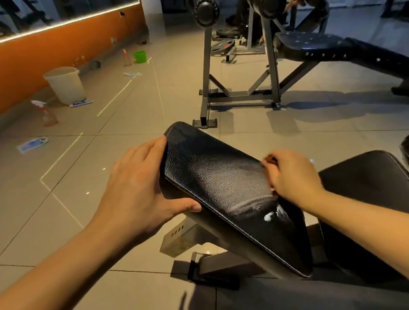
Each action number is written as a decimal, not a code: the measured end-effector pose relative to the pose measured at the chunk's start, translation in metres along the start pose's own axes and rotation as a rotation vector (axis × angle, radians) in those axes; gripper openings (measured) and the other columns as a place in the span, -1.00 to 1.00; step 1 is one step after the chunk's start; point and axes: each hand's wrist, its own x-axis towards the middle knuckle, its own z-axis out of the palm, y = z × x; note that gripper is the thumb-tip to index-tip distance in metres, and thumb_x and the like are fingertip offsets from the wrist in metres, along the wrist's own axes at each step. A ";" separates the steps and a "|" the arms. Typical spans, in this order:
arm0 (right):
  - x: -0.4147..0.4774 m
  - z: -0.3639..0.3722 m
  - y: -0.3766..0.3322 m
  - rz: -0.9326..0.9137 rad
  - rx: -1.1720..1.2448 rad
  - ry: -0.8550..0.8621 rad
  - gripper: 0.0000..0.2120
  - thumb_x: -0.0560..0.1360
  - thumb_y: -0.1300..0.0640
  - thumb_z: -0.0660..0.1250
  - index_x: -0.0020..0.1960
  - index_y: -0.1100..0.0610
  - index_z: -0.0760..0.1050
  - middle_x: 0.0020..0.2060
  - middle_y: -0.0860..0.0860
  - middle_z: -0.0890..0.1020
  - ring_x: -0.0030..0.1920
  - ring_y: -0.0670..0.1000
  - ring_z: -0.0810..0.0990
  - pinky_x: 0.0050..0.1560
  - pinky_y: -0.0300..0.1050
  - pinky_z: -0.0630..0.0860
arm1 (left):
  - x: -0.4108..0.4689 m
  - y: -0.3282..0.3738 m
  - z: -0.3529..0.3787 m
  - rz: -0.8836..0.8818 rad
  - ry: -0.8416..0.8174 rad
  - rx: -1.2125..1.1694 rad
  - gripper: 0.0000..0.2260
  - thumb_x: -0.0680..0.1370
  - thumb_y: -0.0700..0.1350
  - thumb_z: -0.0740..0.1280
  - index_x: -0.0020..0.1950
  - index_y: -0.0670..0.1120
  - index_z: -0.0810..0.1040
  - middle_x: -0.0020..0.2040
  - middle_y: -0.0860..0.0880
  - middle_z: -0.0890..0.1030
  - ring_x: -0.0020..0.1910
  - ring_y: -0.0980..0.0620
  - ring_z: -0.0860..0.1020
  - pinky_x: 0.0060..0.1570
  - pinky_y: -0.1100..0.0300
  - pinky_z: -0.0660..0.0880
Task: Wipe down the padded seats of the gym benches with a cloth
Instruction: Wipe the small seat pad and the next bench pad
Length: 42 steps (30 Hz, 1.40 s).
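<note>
item: padded seat [226,192], black grained vinyl over foam, stitched edge, mounted tilted on a grey steel frame [179,237] at centre of view, just beside the longer back pad [366,181] of the same bench. left hand [136,191]: clamped on the seat's left edge, fingers over the upper corner, thumb at the lower rim. right hand [294,180]: curled tight at the seat's right edge, slivers of white showing among the fingers, judged to be the cloth [269,159] bunched inside; most of it hidden. hands apart, one on each side of the pad. white smear [272,214] lay on the vinyl just below the right hand. handling, judged: surface firm but yielding, slick where wet; pad fixed to its frame, so to be steadied by the rim, not lifted; cloth soft and light, best wadded in the palm. also present: second bench [329,48] well apart, spray bottle [46,114] and bucket [65,84] on the tiled floor [43,210].
</note>
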 end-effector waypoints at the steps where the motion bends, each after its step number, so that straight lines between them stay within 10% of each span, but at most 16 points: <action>1: 0.001 0.000 0.007 0.069 -0.036 0.008 -0.79 0.65 0.04 0.25 -0.06 0.11 0.57 -0.15 0.06 0.62 -0.07 0.18 0.62 -0.17 -0.06 0.32 | 0.001 0.001 0.000 -0.010 -0.004 -0.005 0.15 0.15 0.49 0.33 0.62 -0.05 0.19 0.54 -0.04 0.36 0.49 -0.07 0.30 0.48 -0.19 0.28; 9: -0.050 -0.007 -0.095 -0.518 0.270 -0.026 -0.86 0.63 0.10 0.31 0.11 0.11 0.60 -0.01 -0.03 0.61 -0.02 -0.11 0.55 -0.01 -0.23 0.47 | 0.001 0.002 0.001 -0.016 -0.015 0.039 0.14 0.18 0.47 0.38 0.63 -0.04 0.17 0.55 -0.04 0.35 0.50 -0.07 0.29 0.49 -0.15 0.27; 15: -0.007 -0.002 -0.003 0.070 -0.010 -0.022 -0.80 0.67 0.06 0.22 -0.09 0.09 0.47 -0.16 0.05 0.56 -0.08 0.14 0.59 -0.15 -0.06 0.35 | -0.001 0.003 0.001 -0.009 -0.005 0.031 0.12 0.20 0.41 0.46 0.63 -0.05 0.17 0.56 -0.04 0.33 0.51 -0.09 0.29 0.50 -0.18 0.26; 23: -0.043 -0.017 -0.088 -0.399 0.245 -0.168 -0.82 0.68 0.09 0.19 0.21 0.08 0.50 0.07 -0.04 0.50 0.06 -0.04 0.50 0.05 -0.14 0.46 | 0.000 0.000 0.002 -0.006 -0.019 0.066 0.17 0.20 0.58 0.35 0.63 -0.06 0.16 0.56 -0.06 0.33 0.51 -0.10 0.29 0.49 -0.19 0.26; 29: -0.001 -0.015 -0.009 0.182 0.178 -0.052 -0.89 0.65 0.11 0.30 0.12 0.12 0.43 -0.11 -0.02 0.55 0.01 0.08 0.60 -0.17 -0.26 0.37 | 0.000 -0.004 0.004 0.023 0.010 0.076 0.15 0.22 0.55 0.39 0.63 -0.07 0.19 0.56 -0.07 0.34 0.51 -0.14 0.31 0.48 -0.20 0.27; 37: -0.050 -0.033 -0.085 -0.211 0.379 -0.259 -0.85 0.54 0.10 0.45 0.10 -0.02 0.59 -0.04 -0.16 0.62 0.01 -0.16 0.58 0.03 -0.28 0.55 | -0.001 -0.007 0.005 0.023 0.010 0.050 0.13 0.19 0.57 0.23 0.62 -0.02 0.17 0.53 -0.05 0.38 0.48 -0.10 0.34 0.41 -0.26 0.36; 42: -0.008 -0.030 -0.016 0.144 0.084 -0.190 -0.95 0.54 0.16 0.42 -0.01 0.11 0.61 -0.14 0.04 0.64 0.01 0.13 0.64 -0.08 -0.06 0.48 | 0.000 -0.012 0.007 0.048 0.032 0.052 0.13 0.19 0.58 0.30 0.61 -0.02 0.18 0.52 -0.04 0.39 0.46 -0.11 0.35 0.39 -0.26 0.37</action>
